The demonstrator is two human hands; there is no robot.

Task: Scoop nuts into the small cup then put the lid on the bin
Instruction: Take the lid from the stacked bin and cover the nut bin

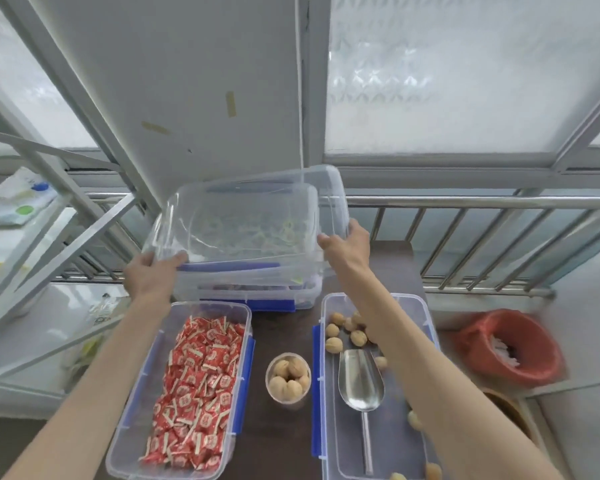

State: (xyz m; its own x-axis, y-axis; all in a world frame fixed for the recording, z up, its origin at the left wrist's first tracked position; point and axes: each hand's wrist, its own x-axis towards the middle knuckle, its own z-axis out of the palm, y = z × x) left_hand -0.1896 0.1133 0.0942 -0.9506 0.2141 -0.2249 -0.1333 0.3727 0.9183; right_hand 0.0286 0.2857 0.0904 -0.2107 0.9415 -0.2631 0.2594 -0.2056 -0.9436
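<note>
Lid [243,220]: clear, glossy plastic, rectangular with rounded corners, blue clip along its near edge; held tilted above a stack of similar clear pieces [257,292] at the far end of the table.
Left hand [149,275]: fingers curled closed on the lid's near-left corner.
Right hand [347,247]: closed on the lid's right edge, thumb on top.
Nut bin [329,427]: long clear tub with blue side latches, uncovered, at right on the table; the right forearm crosses it and hides part of its contents; near end cut off by the frame.
Nuts [333,344]: tan, wrinkled shells, a few loose in the bin.
Scoop [361,382]: smooth bare metal, lying inside the bin.
Small cup [288,377]: clear, round, filled with nuts, standing between the two tubs.
Left tub [125,441]: clear, holds red foil sachets.
Table [274,445]: dark, matte.
</note>
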